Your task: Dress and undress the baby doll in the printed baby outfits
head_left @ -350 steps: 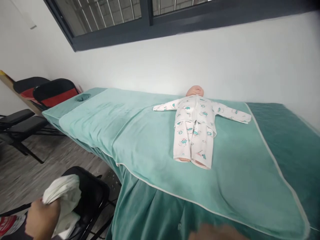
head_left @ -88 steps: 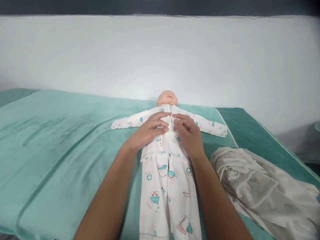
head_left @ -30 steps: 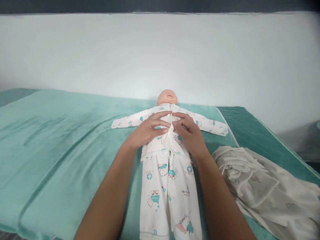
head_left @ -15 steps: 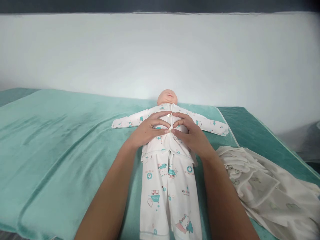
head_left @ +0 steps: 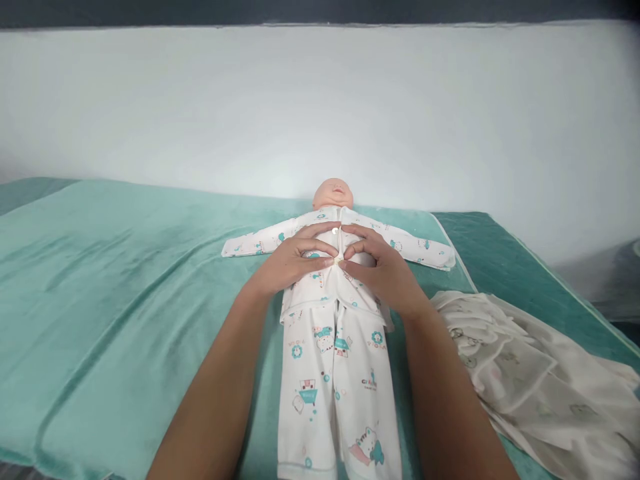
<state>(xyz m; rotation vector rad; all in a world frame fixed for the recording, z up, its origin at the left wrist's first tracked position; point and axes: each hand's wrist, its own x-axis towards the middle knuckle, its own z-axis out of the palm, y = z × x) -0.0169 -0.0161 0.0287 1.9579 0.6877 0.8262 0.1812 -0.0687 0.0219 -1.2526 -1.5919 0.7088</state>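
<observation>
A baby doll lies on its back, dressed in a white printed shirt and matching printed pants. Both sleeves stretch out to the sides. My left hand pinches the left front edge of the shirt at mid-chest. Opposite it, my right hand pinches the other front edge, and the fingertips of both hands nearly meet at the opening. A small pale button shows higher up the front. Whatever fastener sits between the fingertips is mostly hidden.
A light green blanket spreads under the doll, over a darker green cover at the right. A crumpled pile of thin white printed cloth lies beside my right forearm. A white wall stands behind.
Both hands keep their pinch on the shirt front, with only slight finger movement. The whole view has shifted very slightly.
</observation>
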